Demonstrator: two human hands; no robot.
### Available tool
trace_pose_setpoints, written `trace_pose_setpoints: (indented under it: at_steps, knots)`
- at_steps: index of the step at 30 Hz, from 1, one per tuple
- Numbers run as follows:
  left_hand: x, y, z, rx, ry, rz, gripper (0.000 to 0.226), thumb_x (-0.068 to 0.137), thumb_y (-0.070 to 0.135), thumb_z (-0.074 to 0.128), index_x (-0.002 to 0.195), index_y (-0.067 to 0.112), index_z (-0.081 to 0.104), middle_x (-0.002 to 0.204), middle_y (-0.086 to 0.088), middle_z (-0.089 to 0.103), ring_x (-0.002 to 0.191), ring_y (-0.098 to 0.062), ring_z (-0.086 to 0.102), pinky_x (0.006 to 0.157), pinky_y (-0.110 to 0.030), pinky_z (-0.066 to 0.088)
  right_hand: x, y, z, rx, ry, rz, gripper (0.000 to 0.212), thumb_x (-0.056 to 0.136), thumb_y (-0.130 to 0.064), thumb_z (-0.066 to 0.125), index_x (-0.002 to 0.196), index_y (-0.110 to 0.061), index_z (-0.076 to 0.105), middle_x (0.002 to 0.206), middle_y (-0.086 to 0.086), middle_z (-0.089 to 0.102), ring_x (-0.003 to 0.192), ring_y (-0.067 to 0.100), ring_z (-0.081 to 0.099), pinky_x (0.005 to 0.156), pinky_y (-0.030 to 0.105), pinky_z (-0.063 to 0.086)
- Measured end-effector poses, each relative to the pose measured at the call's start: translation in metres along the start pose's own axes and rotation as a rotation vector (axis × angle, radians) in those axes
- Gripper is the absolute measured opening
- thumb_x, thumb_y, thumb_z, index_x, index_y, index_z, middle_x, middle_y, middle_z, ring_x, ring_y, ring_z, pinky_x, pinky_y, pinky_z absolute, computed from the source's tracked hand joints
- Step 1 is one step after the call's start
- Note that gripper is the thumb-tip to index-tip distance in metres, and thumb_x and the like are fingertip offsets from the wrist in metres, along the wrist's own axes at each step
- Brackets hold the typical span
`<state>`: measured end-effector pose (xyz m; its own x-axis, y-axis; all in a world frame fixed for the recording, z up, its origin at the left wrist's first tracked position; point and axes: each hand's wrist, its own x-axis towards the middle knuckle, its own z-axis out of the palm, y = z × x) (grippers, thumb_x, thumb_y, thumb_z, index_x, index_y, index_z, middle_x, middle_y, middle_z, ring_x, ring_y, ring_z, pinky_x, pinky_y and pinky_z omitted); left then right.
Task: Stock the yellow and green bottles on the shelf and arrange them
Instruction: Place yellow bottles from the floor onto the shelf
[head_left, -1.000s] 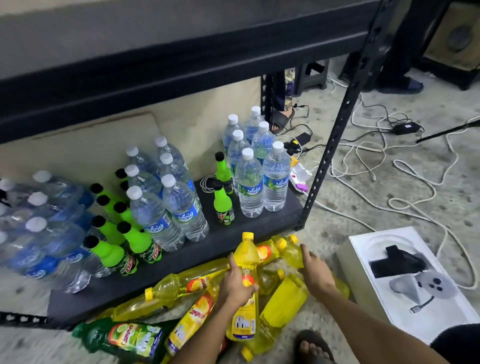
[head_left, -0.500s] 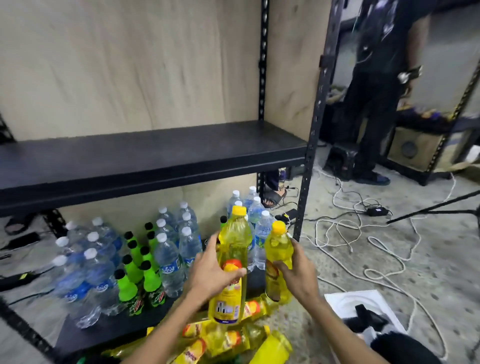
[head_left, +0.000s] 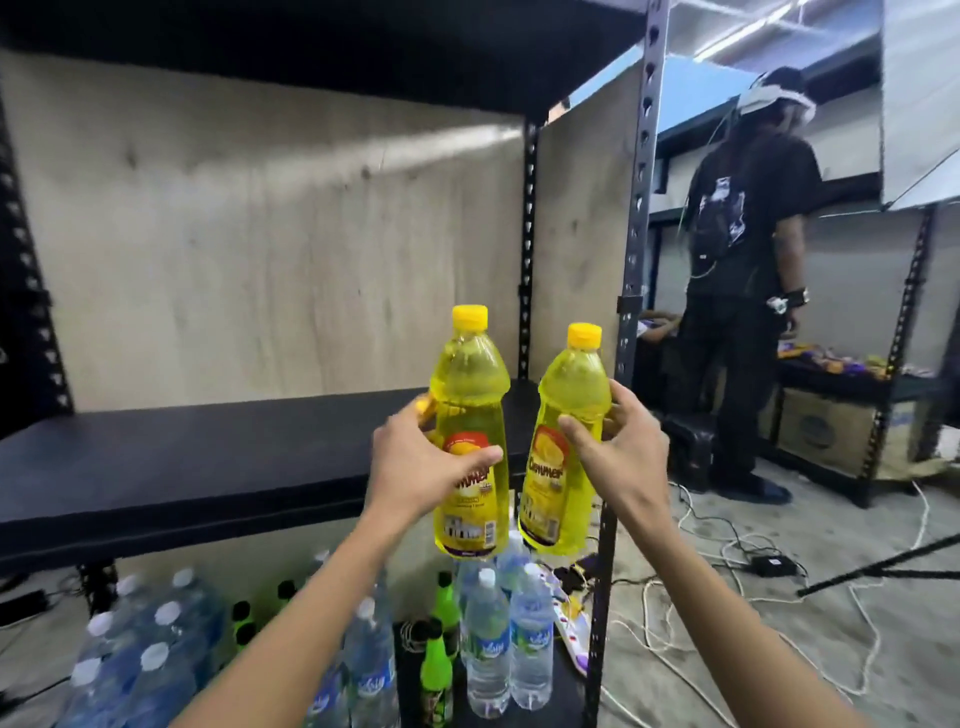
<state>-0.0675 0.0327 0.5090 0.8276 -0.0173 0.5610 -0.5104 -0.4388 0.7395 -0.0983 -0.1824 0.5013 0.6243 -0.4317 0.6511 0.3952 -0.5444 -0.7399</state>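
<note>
My left hand (head_left: 423, 465) grips a tall yellow bottle (head_left: 470, 410) with a yellow cap, held upright in front of the bare black middle shelf (head_left: 208, 467). My right hand (head_left: 621, 449) grips a second yellow bottle (head_left: 569, 431), upright and slightly lower, just left of the shelf's front right post (head_left: 631, 260). Both bottles hang in the air at shelf height, close together but apart. Small green bottles (head_left: 435, 662) with black caps stand on the bottom shelf among clear water bottles (head_left: 485, 639).
A plywood back panel (head_left: 260, 249) closes the rack behind the shelf. A person in black (head_left: 743, 291) stands at another rack to the right. White cables (head_left: 701, 613), a power strip (head_left: 569, 631) and a tripod leg (head_left: 883, 569) lie on the floor right of the post.
Both hands rose from the floor pile, each carrying a yellow bottle, up to middle-shelf height. The view tilted upward with them.
</note>
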Motion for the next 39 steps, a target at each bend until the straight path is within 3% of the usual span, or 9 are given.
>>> trace_pose_setpoints:
  at_steps: [6,11,15,19,22,27,33,39]
  knots:
    - [0.099,0.006,0.017,-0.050,0.147,-0.004,0.077,0.053,0.040,0.097,0.119,0.015,0.065,0.097,0.012,0.060,0.092,-0.005,0.059,0.082,-0.022,0.047,0.088,-0.010,0.028,-0.028,0.064,-0.063,0.052,0.078,-0.030,0.081,0.126,-0.021,0.063,0.090,-0.013,0.067,0.086,0.007,0.065,0.091,0.030,0.053]
    - [0.178,-0.022,0.047,-0.045,0.213,-0.077,0.075,0.050,0.046,0.096,0.114,0.022,0.066,0.113,0.001,0.072,0.101,-0.018,0.068,0.088,-0.033,0.056,0.156,0.010,0.064,-0.012,0.025,0.034,0.057,0.073,-0.039,0.082,0.124,-0.021,0.064,0.100,-0.002,0.075,0.095,0.015,0.071,0.092,0.042,0.057]
    - [0.229,-0.050,0.076,-0.048,0.242,-0.112,0.075,0.049,0.047,0.095,0.113,0.022,0.065,0.112,-0.001,0.072,0.098,-0.021,0.070,0.087,-0.036,0.057,0.199,0.016,0.094,-0.014,-0.009,0.040,0.058,0.075,-0.032,0.084,0.127,-0.016,0.062,0.087,-0.006,0.068,0.091,0.015,0.070,0.091,0.035,0.057]
    - [0.268,-0.069,0.101,-0.026,0.257,-0.152,0.081,0.049,0.048,0.095,0.118,0.021,0.064,0.113,-0.003,0.072,0.099,-0.024,0.070,0.086,-0.037,0.058,0.228,0.033,0.136,0.027,-0.003,0.045,0.059,0.070,-0.037,0.082,0.124,-0.023,0.060,0.100,0.002,0.072,0.098,0.022,0.069,0.091,0.041,0.057]
    - [0.286,-0.076,0.115,-0.034,0.237,-0.173,0.079,0.052,0.044,0.096,0.119,0.019,0.062,0.113,-0.003,0.072,0.100,-0.024,0.069,0.080,-0.032,0.054,0.240,0.043,0.160,0.051,0.041,-0.001,0.050,0.074,-0.030,0.078,0.120,-0.025,0.059,0.098,0.002,0.073,0.105,0.030,0.065,0.095,0.048,0.053]
    - [0.301,-0.092,0.140,0.014,0.252,-0.142,0.075,0.060,0.043,0.093,0.121,0.019,0.057,0.116,-0.005,0.070,0.104,-0.028,0.068,0.085,-0.037,0.055,0.260,0.063,0.182,0.034,0.164,-0.009,0.051,0.083,-0.019,0.076,0.130,-0.015,0.057,0.115,0.012,0.069,0.111,0.032,0.062,0.097,0.043,0.052]
    - [0.311,-0.095,0.163,0.062,0.216,-0.055,0.080,0.065,0.040,0.091,0.132,0.018,0.053,0.123,-0.007,0.067,0.112,-0.031,0.064,0.090,-0.040,0.053,0.272,0.101,0.200,0.033,0.152,0.074,0.063,0.091,-0.017,0.066,0.148,-0.016,0.039,0.141,0.016,0.049,0.135,0.037,0.041,0.110,0.047,0.038]
    - [0.321,-0.104,0.176,0.074,0.212,-0.006,0.081,0.070,0.036,0.089,0.136,0.014,0.048,0.126,-0.010,0.063,0.117,-0.033,0.060,0.094,-0.041,0.049,0.280,0.118,0.210,-0.008,0.168,0.032,0.062,0.089,-0.021,0.069,0.145,-0.016,0.044,0.134,0.016,0.056,0.129,0.038,0.048,0.107,0.049,0.041]
